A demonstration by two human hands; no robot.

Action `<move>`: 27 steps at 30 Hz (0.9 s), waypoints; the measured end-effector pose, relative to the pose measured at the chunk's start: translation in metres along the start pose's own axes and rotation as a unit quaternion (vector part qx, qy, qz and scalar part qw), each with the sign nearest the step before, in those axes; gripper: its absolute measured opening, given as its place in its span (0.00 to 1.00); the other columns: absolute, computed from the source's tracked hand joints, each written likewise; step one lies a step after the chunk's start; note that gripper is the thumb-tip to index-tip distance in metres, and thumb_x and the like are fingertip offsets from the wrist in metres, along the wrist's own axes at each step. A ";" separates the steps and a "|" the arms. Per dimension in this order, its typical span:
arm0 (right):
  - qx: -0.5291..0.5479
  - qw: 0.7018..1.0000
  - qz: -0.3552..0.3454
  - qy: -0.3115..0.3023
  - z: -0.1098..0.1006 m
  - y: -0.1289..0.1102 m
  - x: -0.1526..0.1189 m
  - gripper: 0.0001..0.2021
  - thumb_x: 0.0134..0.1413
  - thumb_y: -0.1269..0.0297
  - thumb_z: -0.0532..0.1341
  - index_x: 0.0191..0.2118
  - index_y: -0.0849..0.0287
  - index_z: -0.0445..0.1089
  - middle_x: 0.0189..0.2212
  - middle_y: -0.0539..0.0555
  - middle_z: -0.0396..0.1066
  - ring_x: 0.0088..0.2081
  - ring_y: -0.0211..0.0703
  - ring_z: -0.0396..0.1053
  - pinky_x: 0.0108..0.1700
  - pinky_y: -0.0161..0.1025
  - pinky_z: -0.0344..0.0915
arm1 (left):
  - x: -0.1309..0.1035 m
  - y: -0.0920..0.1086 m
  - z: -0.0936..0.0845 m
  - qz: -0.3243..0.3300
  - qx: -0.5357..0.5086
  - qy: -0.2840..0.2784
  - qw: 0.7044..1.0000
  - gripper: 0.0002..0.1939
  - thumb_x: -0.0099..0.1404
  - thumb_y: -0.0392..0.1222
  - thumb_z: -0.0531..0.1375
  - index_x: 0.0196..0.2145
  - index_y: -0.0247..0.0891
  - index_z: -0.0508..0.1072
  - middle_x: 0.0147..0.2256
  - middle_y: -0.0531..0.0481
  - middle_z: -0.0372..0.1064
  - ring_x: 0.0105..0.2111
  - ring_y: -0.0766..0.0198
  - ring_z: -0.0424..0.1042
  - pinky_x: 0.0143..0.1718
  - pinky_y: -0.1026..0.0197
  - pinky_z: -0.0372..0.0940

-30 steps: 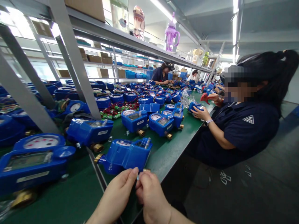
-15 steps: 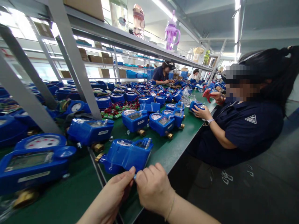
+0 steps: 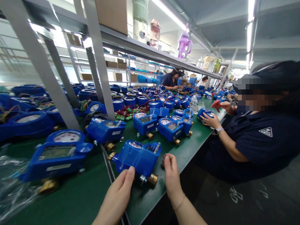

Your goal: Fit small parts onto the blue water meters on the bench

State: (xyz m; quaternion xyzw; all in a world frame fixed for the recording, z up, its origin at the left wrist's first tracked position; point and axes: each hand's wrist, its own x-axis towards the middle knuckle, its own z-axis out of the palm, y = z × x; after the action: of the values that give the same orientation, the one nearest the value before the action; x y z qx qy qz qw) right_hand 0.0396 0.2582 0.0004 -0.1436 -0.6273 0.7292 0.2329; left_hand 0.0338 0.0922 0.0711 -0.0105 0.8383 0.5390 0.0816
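Two hands: both of yours sit at the near edge of the bench, one on each side of a single blue water meter (image 3: 138, 157).
Left fingers: your left hand (image 3: 118, 195) has its fingers stretched out together, tips resting against the near wall of the meter's blue housing; they grip nothing.
Right fingers: your right hand (image 3: 171, 178) stands loosely open just right of the meter, fingertips near its right end, apart from it as far as you can see, with nothing held.
Meter in front of you: it lies on the green bench top (image 3: 182, 153), tilted, clear-windowed top turned away from you, a brass fitting (image 3: 152, 179) poking out at its lower right between your two hands and another brass end at its left.
Neighbouring meters: a larger blue meter (image 3: 61, 154) lies to your left with its round dial up; three more (image 3: 105, 131), (image 3: 144, 122), (image 3: 172, 129) stand just beyond yours.
Loose parts: a heap of red and green wired pieces (image 3: 131, 112) lies behind those meters, straight on the bench, in no bin.
Plastic wrap: crumpled clear film (image 3: 11, 184) lies at your far left.
Shelf: a grey rack (image 3: 145, 50) overhead carries a cardboard box (image 3: 112, 14) and a purple bottle (image 3: 184, 43); what is in them you cannot tell.
Co-worker: a person in a dark shirt (image 3: 257, 140) sits to your right, one hand on a blue meter (image 3: 203, 112).
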 end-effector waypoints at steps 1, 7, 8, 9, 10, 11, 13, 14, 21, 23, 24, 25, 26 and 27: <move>0.019 1.000 0.011 -0.016 0.001 0.003 0.012 0.22 0.61 0.45 0.53 0.50 0.57 0.65 0.48 0.55 0.69 0.49 0.43 0.67 0.48 0.37 0.63 | -0.002 -0.002 0.001 0.029 0.025 0.053 0.998 0.30 0.57 0.72 0.51 0.34 0.39 0.67 0.35 0.45 0.64 0.37 0.50 0.67 0.40 0.51 0.66; 0.119 0.984 0.048 -0.125 0.022 -0.001 0.011 0.30 0.60 0.41 0.52 0.61 0.56 0.56 0.57 0.58 0.64 0.57 0.48 0.64 0.58 0.48 0.62 | -0.015 -0.019 0.007 0.142 0.069 0.048 0.986 0.46 0.60 0.68 0.52 0.65 0.37 0.42 0.67 0.37 0.34 0.67 0.42 0.39 0.65 0.37 0.42; 0.118 0.985 0.036 -0.121 0.023 -0.002 -0.001 0.32 0.59 0.42 0.55 0.62 0.54 0.52 0.59 0.58 0.62 0.58 0.48 0.63 0.60 0.48 0.60 | -0.013 -0.023 0.003 0.139 0.054 0.025 0.989 0.47 0.60 0.68 0.53 0.66 0.40 0.40 0.68 0.39 0.32 0.67 0.42 0.37 0.65 0.36 0.39; 0.107 0.987 0.017 -0.117 0.023 -0.001 -0.014 0.33 0.57 0.44 0.58 0.63 0.53 0.50 0.60 0.58 0.59 0.60 0.49 0.61 0.61 0.48 0.59 | -0.008 -0.027 -0.005 0.137 0.022 -0.001 0.990 0.48 0.59 0.68 0.55 0.66 0.42 0.40 0.68 0.39 0.34 0.67 0.41 0.39 0.65 0.36 0.40; 0.085 0.990 -0.012 -0.114 0.024 0.000 -0.027 0.35 0.56 0.47 0.61 0.64 0.51 0.49 0.61 0.58 0.56 0.61 0.50 0.59 0.61 0.49 0.58 | -0.002 -0.030 -0.016 0.139 -0.023 -0.032 0.990 0.48 0.59 0.68 0.56 0.66 0.43 0.40 0.67 0.39 0.39 0.66 0.41 0.44 0.65 0.36 0.44; 0.056 0.991 -0.042 -0.115 0.026 0.002 -0.039 0.35 0.54 0.50 0.63 0.64 0.49 0.49 0.62 0.58 0.54 0.62 0.51 0.57 0.62 0.49 0.58 | 0.006 -0.033 -0.028 0.142 -0.074 -0.073 0.984 0.47 0.59 0.68 0.57 0.66 0.44 0.42 0.66 0.39 0.46 0.64 0.41 0.51 0.64 0.39 0.49; -0.005 0.989 -0.089 -0.121 0.033 0.004 -0.058 0.34 0.55 0.54 0.64 0.64 0.48 0.50 0.63 0.58 0.50 0.63 0.52 0.55 0.62 0.52 0.57 | 0.023 -0.036 -0.053 0.142 -0.149 -0.152 0.967 0.44 0.59 0.68 0.58 0.64 0.43 0.49 0.62 0.41 0.56 0.60 0.43 0.59 0.62 0.44 0.56; -0.028 0.987 -0.097 -0.122 0.038 0.004 -0.065 0.33 0.56 0.55 0.63 0.64 0.47 0.50 0.64 0.58 0.49 0.63 0.53 0.54 0.63 0.53 0.57 | 0.031 -0.036 -0.064 0.138 -0.159 -0.176 0.962 0.42 0.59 0.67 0.59 0.62 0.42 0.54 0.61 0.41 0.59 0.59 0.44 0.61 0.61 0.45 0.58; -0.079 0.988 -0.079 -0.110 0.064 -0.013 -0.079 0.33 0.59 0.56 0.60 0.65 0.49 0.45 0.64 0.61 0.47 0.65 0.54 0.49 0.62 0.57 0.57 | 0.044 -0.037 -0.084 0.122 -0.141 -0.114 0.976 0.37 0.64 0.63 0.56 0.63 0.41 0.56 0.64 0.44 0.53 0.63 0.46 0.53 0.66 0.46 0.46; -0.074 0.986 -0.075 -0.129 0.060 -0.014 -0.080 0.35 0.59 0.56 0.61 0.66 0.48 0.43 0.65 0.60 0.47 0.66 0.53 0.49 0.62 0.56 0.57 | 0.033 -0.043 -0.083 0.123 -0.132 -0.092 0.979 0.36 0.65 0.62 0.54 0.64 0.42 0.54 0.65 0.45 0.51 0.64 0.48 0.51 0.67 0.46 0.43; -0.070 0.985 -0.076 -0.137 0.058 -0.013 -0.080 0.35 0.58 0.56 0.61 0.66 0.47 0.42 0.65 0.60 0.47 0.65 0.52 0.50 0.62 0.55 0.58 | 0.027 -0.045 -0.083 0.124 -0.119 -0.085 0.981 0.36 0.65 0.62 0.54 0.64 0.43 0.53 0.65 0.46 0.51 0.65 0.49 0.50 0.67 0.46 0.42; -0.068 0.984 -0.081 -0.142 0.056 -0.011 -0.079 0.36 0.58 0.56 0.62 0.66 0.47 0.42 0.65 0.59 0.47 0.65 0.52 0.50 0.62 0.55 0.58 | 0.022 -0.048 -0.084 0.124 -0.101 -0.078 0.984 0.37 0.65 0.62 0.54 0.65 0.43 0.51 0.66 0.46 0.49 0.65 0.50 0.48 0.67 0.45 0.41; -0.069 0.984 -0.087 -0.142 0.053 -0.009 -0.079 0.36 0.57 0.56 0.62 0.66 0.47 0.43 0.65 0.59 0.48 0.65 0.52 0.51 0.62 0.54 0.58 | 0.017 -0.051 -0.085 0.124 -0.081 -0.069 0.987 0.38 0.65 0.62 0.54 0.66 0.44 0.48 0.67 0.47 0.47 0.66 0.51 0.46 0.67 0.45 0.40; -0.073 0.983 -0.094 -0.141 0.052 -0.007 -0.078 0.35 0.57 0.56 0.62 0.66 0.47 0.45 0.65 0.59 0.48 0.65 0.52 0.52 0.62 0.54 0.59 | 0.012 -0.054 -0.086 0.122 -0.060 -0.059 0.989 0.39 0.66 0.62 0.54 0.67 0.44 0.46 0.67 0.48 0.45 0.66 0.51 0.45 0.67 0.45 0.39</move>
State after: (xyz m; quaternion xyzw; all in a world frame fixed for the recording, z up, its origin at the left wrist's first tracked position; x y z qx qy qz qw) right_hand 0.0809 0.1747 0.0095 0.0040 -0.7158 0.6695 0.1981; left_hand 0.0168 -0.0072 0.0555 0.1189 0.7934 0.5936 0.0632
